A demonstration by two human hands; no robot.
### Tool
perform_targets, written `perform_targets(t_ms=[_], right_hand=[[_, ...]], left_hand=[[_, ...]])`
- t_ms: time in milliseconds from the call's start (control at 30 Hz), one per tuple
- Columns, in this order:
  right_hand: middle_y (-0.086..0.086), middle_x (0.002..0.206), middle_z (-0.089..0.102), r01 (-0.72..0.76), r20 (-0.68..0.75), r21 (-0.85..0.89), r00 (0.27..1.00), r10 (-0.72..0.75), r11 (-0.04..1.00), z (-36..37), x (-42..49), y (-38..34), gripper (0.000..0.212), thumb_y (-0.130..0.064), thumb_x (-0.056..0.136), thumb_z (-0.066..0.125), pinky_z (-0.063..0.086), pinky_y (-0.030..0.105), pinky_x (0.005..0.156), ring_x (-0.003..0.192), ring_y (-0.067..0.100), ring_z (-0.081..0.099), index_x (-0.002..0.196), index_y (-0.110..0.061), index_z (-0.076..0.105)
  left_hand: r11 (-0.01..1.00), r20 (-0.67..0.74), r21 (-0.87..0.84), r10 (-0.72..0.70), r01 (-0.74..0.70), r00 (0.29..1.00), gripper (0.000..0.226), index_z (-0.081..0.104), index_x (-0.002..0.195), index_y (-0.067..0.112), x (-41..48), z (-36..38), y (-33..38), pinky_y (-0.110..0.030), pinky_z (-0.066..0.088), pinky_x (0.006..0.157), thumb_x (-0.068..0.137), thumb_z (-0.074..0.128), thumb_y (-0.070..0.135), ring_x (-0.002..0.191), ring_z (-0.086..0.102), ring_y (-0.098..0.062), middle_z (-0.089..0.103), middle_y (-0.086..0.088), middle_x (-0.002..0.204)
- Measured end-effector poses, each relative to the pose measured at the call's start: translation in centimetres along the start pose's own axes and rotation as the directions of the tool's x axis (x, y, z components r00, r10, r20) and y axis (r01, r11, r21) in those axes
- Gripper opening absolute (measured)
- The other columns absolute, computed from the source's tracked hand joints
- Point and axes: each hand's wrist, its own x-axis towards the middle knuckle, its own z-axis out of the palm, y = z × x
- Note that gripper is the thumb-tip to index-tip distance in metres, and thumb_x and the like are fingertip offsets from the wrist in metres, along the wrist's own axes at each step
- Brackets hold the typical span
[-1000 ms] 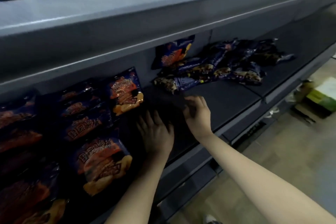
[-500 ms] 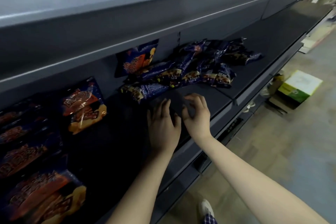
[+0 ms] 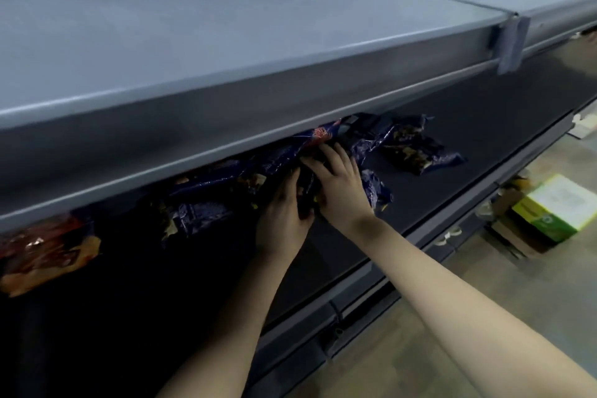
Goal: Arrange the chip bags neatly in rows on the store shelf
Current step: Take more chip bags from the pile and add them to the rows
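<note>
We judged step: picking from jumbled blue chip bags [image 3: 210, 203] on lower shelf [image 3: 452, 210]. Right hand [image 3: 339, 186] lay fingers spread atop heap; left hand [image 3: 281, 213] just beside it, fingers buried, grip we could not tell. Next needed: secure one bag, carry left toward orange bag [image 3: 48, 252].

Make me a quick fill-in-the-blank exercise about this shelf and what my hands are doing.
The left hand and right hand both reach into the pile of ____ chip bags.
The orange bag lies on the shelf to the ____ of that pile.
The green and white box sits on the ____.
Missing words: blue; left; floor.
</note>
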Motion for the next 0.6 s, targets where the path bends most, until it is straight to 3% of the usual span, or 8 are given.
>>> perform_targets(t_ms=[133, 300, 400, 500, 600], right_hand=[[0.003, 0.150, 0.030, 0.144, 0.218, -0.100, 0.969, -0.120, 0.984, 0.9, 1.8, 1.3, 0.060, -0.027, 0.086, 0.056, -0.002, 0.053, 0.115, 0.145, 0.025, 0.010, 0.143, -0.027, 0.035], [0.009, 0.129, 0.055, 0.215, 0.090, -0.110, 0.974, -0.206, 0.970, 2.4, 1.9, 1.6, 0.059, -0.014, 0.077, 0.065, 0.010, 0.057, 0.113, 0.132, 0.033, 0.039, 0.133, -0.022, 0.050], [0.010, 0.126, 0.057, 0.219, 0.047, -0.069, 0.975, -0.216, 0.973, 1.9, 2.2, 2.0, 0.055, -0.013, 0.079, 0.061, 0.011, 0.055, 0.114, 0.127, 0.034, 0.044, 0.132, -0.021, 0.052], [0.007, 0.127, 0.055, 0.220, 0.054, -0.028, 0.974, -0.218, 0.975, 0.4, 2.9, 2.2, 0.054, -0.013, 0.081, 0.060, 0.012, 0.051, 0.116, 0.125, 0.031, 0.044, 0.133, -0.022, 0.050], [0.004, 0.128, 0.056, 0.208, 0.131, 0.184, 0.963, -0.234, 0.961, -2.2, 3.3, 1.9, 0.051, -0.017, 0.083, 0.065, 0.030, 0.042, 0.110, 0.121, 0.025, 0.049, 0.131, -0.020, 0.050]], left_hand=[[0.986, 0.039, 0.134, -0.105, 0.099, 0.994, 0.073, 0.038, 0.140, 0.016, 1.3, 0.5, -1.7, -0.034, 0.044, 0.097, 0.077, 0.073, 0.018, 0.123, 0.050, -0.024, 0.051, -0.009, 0.137], [0.962, 0.043, 0.212, -0.184, 0.171, 0.982, 0.074, 0.030, 0.144, 0.021, 1.8, 0.6, -2.5, -0.035, 0.044, 0.095, 0.081, 0.069, 0.015, 0.124, 0.048, -0.025, 0.045, -0.008, 0.140], [0.983, 0.008, 0.106, -0.153, 0.152, 0.988, 0.074, 0.035, 0.142, 0.022, 1.8, 0.5, -2.4, -0.034, 0.045, 0.095, 0.078, 0.071, 0.014, 0.123, 0.050, -0.025, 0.049, -0.006, 0.139], [0.995, -0.117, -0.073, -0.072, 0.064, 0.990, 0.068, 0.046, 0.135, 0.020, 1.4, -0.5, -2.3, -0.028, 0.044, 0.099, 0.074, 0.075, 0.019, 0.121, 0.052, -0.020, 0.055, -0.004, 0.133], [0.990, -0.223, -0.135, -0.004, -0.027, 0.975, 0.063, 0.051, 0.130, 0.016, 0.4, -2.2, -2.0, -0.022, 0.042, 0.100, 0.074, 0.076, 0.026, 0.120, 0.051, -0.015, 0.057, -0.003, 0.129]])
